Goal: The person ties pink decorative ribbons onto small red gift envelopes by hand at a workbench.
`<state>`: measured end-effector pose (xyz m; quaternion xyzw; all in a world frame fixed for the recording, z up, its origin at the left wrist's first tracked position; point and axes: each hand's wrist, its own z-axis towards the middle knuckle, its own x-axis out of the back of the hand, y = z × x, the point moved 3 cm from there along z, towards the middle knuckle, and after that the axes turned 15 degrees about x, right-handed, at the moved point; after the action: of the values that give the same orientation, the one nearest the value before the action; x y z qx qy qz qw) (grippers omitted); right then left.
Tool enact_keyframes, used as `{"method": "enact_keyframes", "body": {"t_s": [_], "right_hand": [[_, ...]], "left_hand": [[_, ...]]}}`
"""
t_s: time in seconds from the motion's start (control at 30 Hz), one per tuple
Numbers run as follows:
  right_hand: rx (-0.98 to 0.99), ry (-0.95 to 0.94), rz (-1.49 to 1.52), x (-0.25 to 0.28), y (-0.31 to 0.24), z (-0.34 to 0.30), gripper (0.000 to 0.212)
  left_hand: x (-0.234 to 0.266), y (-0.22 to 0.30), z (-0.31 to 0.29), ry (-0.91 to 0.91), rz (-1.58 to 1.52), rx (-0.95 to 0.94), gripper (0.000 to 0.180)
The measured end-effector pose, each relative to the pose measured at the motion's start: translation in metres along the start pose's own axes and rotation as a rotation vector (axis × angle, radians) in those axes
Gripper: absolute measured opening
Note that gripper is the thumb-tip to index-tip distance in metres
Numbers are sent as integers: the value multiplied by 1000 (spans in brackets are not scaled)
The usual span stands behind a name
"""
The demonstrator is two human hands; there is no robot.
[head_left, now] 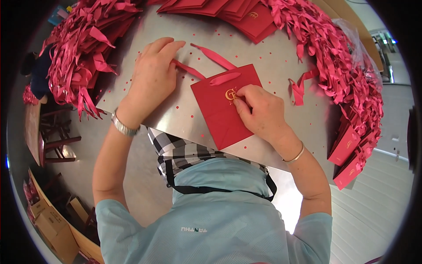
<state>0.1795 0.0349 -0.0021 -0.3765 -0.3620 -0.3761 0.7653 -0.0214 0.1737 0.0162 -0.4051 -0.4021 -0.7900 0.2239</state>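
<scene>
A small red paper gift bag [226, 125] with a gold emblem lies flat on the metal table in front of me. A pink ribbon [227, 78] passes across the front near its top edge. One loose ribbon tail [215, 57] stretches away over the table. The other tail [190, 69] runs left to my left hand [154, 72], whose curled fingers meet its end; the thumb is mostly hidden. My right hand [261, 110] is closed, thumb and forefinger pressed together on the bag's front beside the emblem, apparently gripping the bag.
A heap of ribboned red bags [83, 57] stands at the left. More bags [246, 20] lie along the far edge, and a long ribboned row [338, 70] curves down the right. Small red paper dots and a loose ribbon piece [297, 90] lie on the metal table [171, 116].
</scene>
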Motion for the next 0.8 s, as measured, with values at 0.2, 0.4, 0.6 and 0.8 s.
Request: {"method": "enact_keyframes", "body": {"t_s": [0.2, 0.4, 0.6, 0.8], "right_hand": [[48, 39, -36, -2, 1, -4, 11], [12, 155, 48, 16, 18, -8, 11], [-192, 146, -393, 79, 77, -24, 11], [-347, -79, -289, 66, 81, -34, 10]], "left_hand": [[-23, 61, -27, -284, 93, -227, 44], [-17, 40, -16, -201, -186, -129, 29], [-48, 104, 29, -278, 64, -261, 25], [-89, 116, 50, -466, 171, -44, 35]]}}
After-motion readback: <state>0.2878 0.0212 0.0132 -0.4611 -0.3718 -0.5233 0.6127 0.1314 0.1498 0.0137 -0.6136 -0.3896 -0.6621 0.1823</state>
